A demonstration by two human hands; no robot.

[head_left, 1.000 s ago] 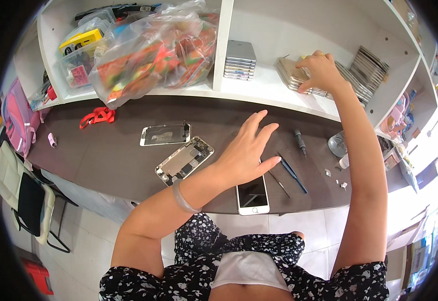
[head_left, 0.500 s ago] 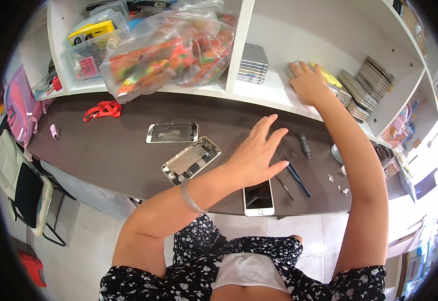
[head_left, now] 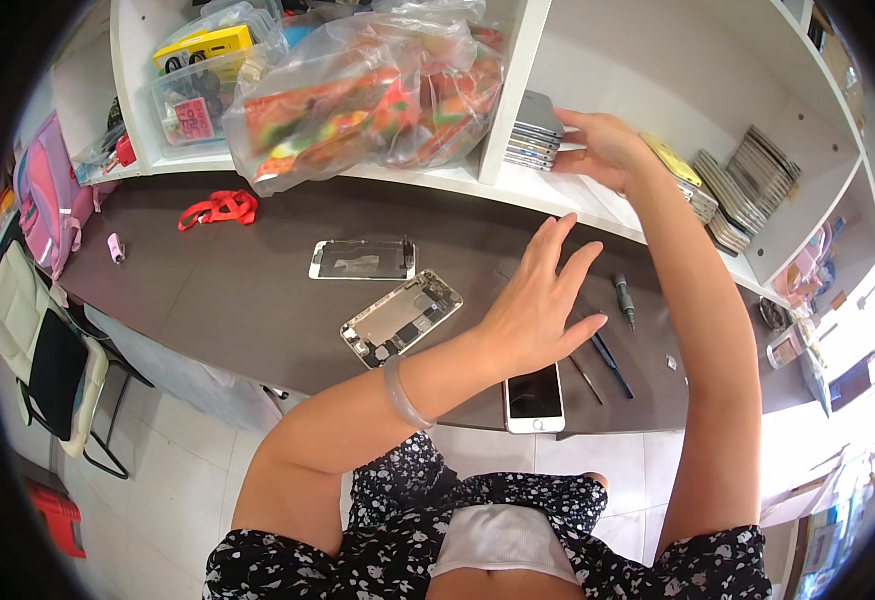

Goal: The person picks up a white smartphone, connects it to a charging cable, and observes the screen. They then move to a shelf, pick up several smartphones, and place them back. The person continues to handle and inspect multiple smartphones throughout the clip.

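My left hand (head_left: pixel 542 310) hovers over the desk with its fingers spread and nothing in it. Just below it lies a white smartphone (head_left: pixel 535 402) with a dark screen, its upper end covered by the hand. My right hand (head_left: pixel 607 150) reaches into the white shelf, fingers apart, at the right side of a stack of grey phones (head_left: pixel 532 130); whether it touches them is hard to tell. To the left of my left hand are an opened phone housing (head_left: pixel 402 318) with bare inner parts and a detached white-framed screen (head_left: pixel 362 260).
Blue tweezers (head_left: pixel 612 365), a thin metal tool (head_left: pixel 585 380) and a grey screwdriver (head_left: pixel 624 302) lie right of my left hand. Rows of phones (head_left: pixel 747 190) and a yellow item (head_left: pixel 669 158) occupy the shelf's right. A plastic bag (head_left: pixel 357 110) overhangs its left edge; red straps (head_left: pixel 219 209) lie below.
My right hand has moved left along the shelf, from near the yellow item to the grey phone stack. My left hand stays spread above the white phone. The whole view has shifted slightly.
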